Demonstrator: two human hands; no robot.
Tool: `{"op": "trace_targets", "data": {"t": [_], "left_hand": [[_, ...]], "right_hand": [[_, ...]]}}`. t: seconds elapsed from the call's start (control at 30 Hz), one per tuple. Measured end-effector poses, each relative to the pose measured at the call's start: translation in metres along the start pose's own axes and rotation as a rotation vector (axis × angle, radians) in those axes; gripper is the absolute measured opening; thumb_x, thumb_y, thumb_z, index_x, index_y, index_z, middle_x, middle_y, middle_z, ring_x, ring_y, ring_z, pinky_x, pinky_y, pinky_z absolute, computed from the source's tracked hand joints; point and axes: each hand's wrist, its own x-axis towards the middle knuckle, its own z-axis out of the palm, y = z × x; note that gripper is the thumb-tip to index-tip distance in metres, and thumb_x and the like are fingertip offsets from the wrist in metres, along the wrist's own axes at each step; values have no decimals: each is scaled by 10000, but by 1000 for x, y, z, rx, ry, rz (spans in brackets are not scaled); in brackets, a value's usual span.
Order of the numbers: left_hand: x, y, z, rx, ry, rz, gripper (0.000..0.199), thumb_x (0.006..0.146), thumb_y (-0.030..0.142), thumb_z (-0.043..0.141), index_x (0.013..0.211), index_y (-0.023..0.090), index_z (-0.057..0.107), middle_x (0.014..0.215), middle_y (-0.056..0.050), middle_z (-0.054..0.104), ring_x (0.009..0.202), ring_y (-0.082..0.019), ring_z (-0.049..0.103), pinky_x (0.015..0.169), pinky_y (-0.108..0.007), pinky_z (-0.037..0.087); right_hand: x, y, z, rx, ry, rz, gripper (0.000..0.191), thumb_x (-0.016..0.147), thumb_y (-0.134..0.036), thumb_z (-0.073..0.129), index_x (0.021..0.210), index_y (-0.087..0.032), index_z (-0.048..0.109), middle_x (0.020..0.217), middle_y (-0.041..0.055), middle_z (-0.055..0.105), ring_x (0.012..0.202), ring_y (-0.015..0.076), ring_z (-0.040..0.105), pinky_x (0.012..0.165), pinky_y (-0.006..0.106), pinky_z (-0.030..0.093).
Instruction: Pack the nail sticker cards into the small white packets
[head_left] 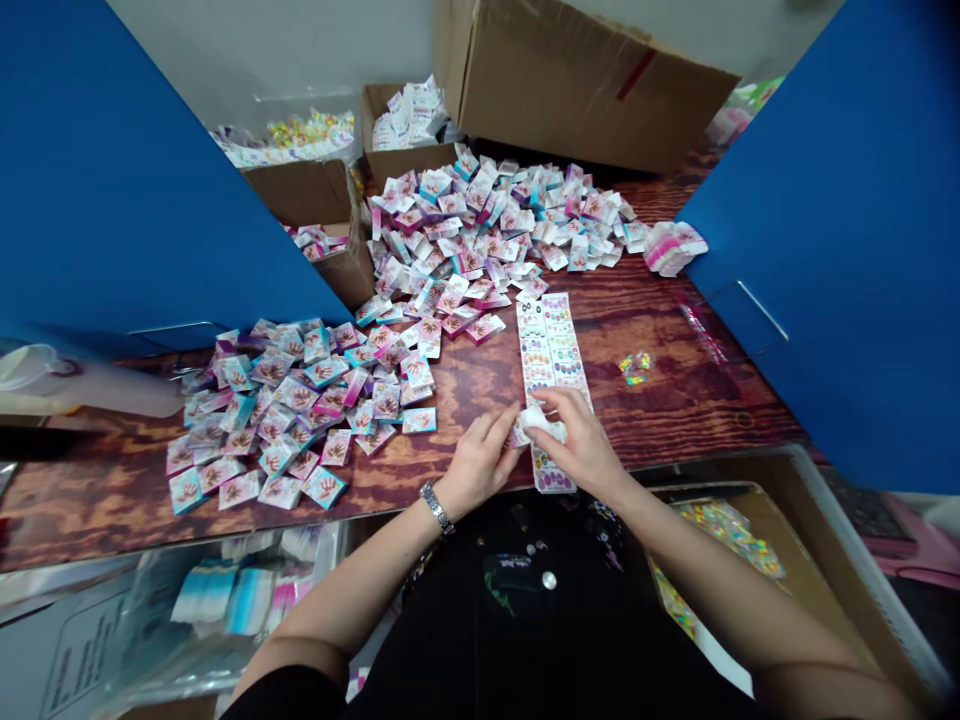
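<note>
A dark red-brown wood-grain table (660,310) spans the view, its near edge against the person's black-clad body; its widest bare stretch lies right of centre, with a narrower strip between the hands and the left-hand heap. Two blue panels, left (150,170) and right (832,230), close in the sides, both cut off by the frame and hiding the table's far corners. A large cardboard box (577,90) blocks the back, its top out of view. In front of it spreads a heap of small printed cartons (495,215), and a second carton heap (285,410) fills the left, reaching almost to the near edge. A long printed sheet (555,345) lies upright-wise at centre, its lower part partly covered by the hands. The left hand (484,452) and the right hand (576,440) both pinch a small white packet (535,420) over that sheet; fingers hide much of it, so its exact form is unclear. Right of the sheet, well apart from the heaps, sits a little yellow cluster (636,368), its pieces too small to identify.
</note>
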Motion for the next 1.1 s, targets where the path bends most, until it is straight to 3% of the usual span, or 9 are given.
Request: {"op": "trace_targets", "data": {"t": [0.13,0.3,0.57,0.87,1.1], "left_hand": [[0,2,0,108,31,45,635,905,136,458,1495,155,224,1258,-170,525,1141,-246,524,970,-408,494],[1,5,2,174,40,46,676,900,109,438,1515,145,158,1260,-183,509,1148,-264,507,973,-434,483],[-1,7,4,183,62,19,663,913,142,448,1514,161,168,1245,-172,529,1119,-252,529,953,-415,493],[-4,6,8,213,79,14,664,913,139,459,1512,141,174,1231,-172,536,1095,-249,530,945,-404,493],[-3,8,8,350,85,5,679,927,161,439,1517,95,110,1207,-200,549,1063,-268,536,893,-407,509]], "right_hand": [[-11,-8,15,139,99,196,365,880,-326,591,1223,-227,515,986,52,667,841,189,657,797,354,553],[-10,-17,16,261,101,226,222,890,-347,574,1071,-228,626,1004,46,693,874,189,664,808,335,544],[-3,-9,24,506,124,375,214,817,-362,657,968,-212,680,893,33,694,819,178,648,735,309,557],[-1,-18,21,343,137,338,168,840,-291,610,951,-205,701,930,51,698,868,192,655,774,330,550],[-12,-29,24,78,171,94,294,933,-213,483,1174,-276,641,1081,50,686,997,209,636,892,382,526]]}}
